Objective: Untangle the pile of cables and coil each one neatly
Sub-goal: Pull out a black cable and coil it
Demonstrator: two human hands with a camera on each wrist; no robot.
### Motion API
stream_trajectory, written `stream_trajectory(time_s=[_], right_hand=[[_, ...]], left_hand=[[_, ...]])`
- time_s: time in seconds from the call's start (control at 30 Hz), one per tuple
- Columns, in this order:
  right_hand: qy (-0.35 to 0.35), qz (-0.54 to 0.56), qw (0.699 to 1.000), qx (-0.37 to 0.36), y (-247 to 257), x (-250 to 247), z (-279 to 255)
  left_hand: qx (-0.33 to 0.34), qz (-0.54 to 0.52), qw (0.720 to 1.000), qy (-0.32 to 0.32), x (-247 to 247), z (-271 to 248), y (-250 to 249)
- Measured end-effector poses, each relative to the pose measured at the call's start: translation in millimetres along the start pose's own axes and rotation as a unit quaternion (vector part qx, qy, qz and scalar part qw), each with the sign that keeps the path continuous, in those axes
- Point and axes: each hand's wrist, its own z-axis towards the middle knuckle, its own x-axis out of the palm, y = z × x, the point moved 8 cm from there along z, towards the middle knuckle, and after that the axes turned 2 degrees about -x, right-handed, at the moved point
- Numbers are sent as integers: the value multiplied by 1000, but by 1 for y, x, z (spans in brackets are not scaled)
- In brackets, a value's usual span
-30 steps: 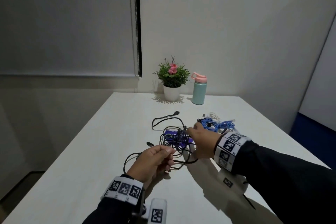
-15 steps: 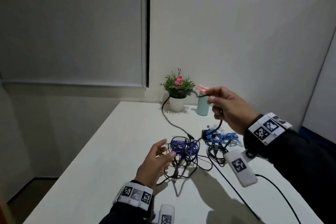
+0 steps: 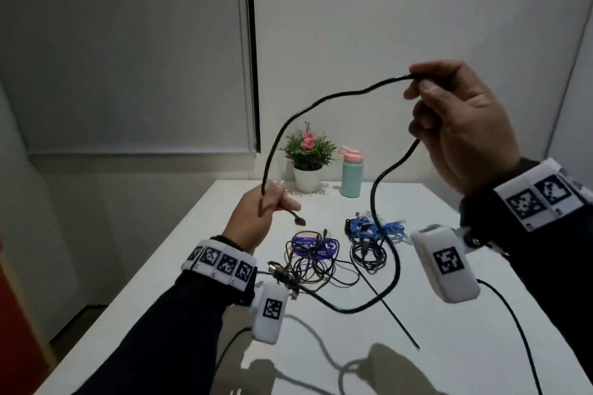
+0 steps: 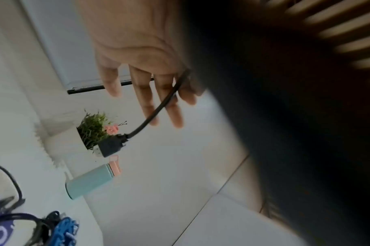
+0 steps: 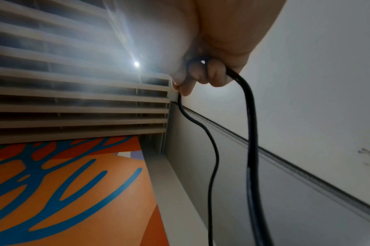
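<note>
A thick black cable (image 3: 282,134) arcs through the air between my two hands. My left hand (image 3: 272,199) pinches it just behind its plug (image 3: 300,220), which the left wrist view shows dangling as the plug (image 4: 111,146). My right hand (image 3: 423,96) is raised high, its fingers (image 5: 201,73) curled round the cable. From there the cable hangs down to a loop on the table (image 3: 353,308). Below lies the pile: thin black cables with a purple cable (image 3: 314,250), a small black coil (image 3: 369,255) and a blue cable (image 3: 365,227).
A potted plant (image 3: 308,157) and a teal bottle (image 3: 351,174) stand at the far edge of the white table (image 3: 465,346). Walls close in behind and to the right. Thin cords from the wrist cameras trail over the near table.
My right hand has lifted the black cable much higher. My left hand has left the pile, risen and taken hold of the cable near its plug.
</note>
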Motion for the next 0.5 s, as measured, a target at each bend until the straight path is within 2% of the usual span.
stream_trajectory(time_s=[0.07, 0.13, 0.2, 0.27, 0.3, 0.33, 0.4, 0.43, 0.47, 0.5], right_hand=[[-40, -26, 999, -16, 10, -24, 6], [-78, -48, 996, -12, 10, -53, 8], [-112, -103, 988, -6, 3, -82, 5], [-114, -219, 969, 0, -8, -101, 1], [-85, -296, 951, 13, -17, -104, 0], [-28, -388, 920, 45, -30, -103, 0], [118, -571, 803, 121, -54, -93, -7], [166, -627, 751, 125, -58, -84, -13], [197, -645, 731, 103, -55, -70, -20], [225, -634, 737, 66, -49, -50, -29]], left_hand=[[-84, -88, 993, -8, -7, -3, 5], [-128, -110, 986, 7, -13, -14, 13], [-168, -98, 978, 73, -9, -34, 20], [-222, -135, 951, 165, 6, -57, 23], [-240, -158, 938, 193, 12, -66, 19], [-246, -174, 932, 200, 16, -71, 12], [-235, -165, 942, 175, 20, -71, -6], [-226, -144, 950, 158, 24, -71, -15], [-219, -117, 957, 151, 29, -73, -23], [-209, -87, 961, 161, 37, -76, -31]])
